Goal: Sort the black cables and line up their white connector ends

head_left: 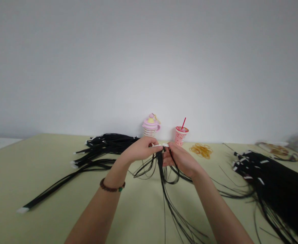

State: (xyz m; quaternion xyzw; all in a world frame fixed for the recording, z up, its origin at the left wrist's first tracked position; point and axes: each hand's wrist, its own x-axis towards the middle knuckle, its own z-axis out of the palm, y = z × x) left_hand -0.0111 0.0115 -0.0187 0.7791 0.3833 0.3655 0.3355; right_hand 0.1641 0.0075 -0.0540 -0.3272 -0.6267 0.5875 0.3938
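Note:
My left hand [140, 149] and my right hand [180, 158] meet above the middle of the pale green table [32, 169]. Together they pinch the white-tipped end of a thin bundle of black strands [161, 159]. The strands hang down from my fingers and trail loosely across the table toward me. A brown bead bracelet [112, 187] circles my left wrist.
A pile of bound black strand bundles [105, 144] lies at the back left, one long bundle reaching to the front left. A larger black heap [273, 179] lies at the right. A pink toy cup [151, 126], a pink straw cup [181, 134] and yellow rubber bands [202, 150] stand by the wall.

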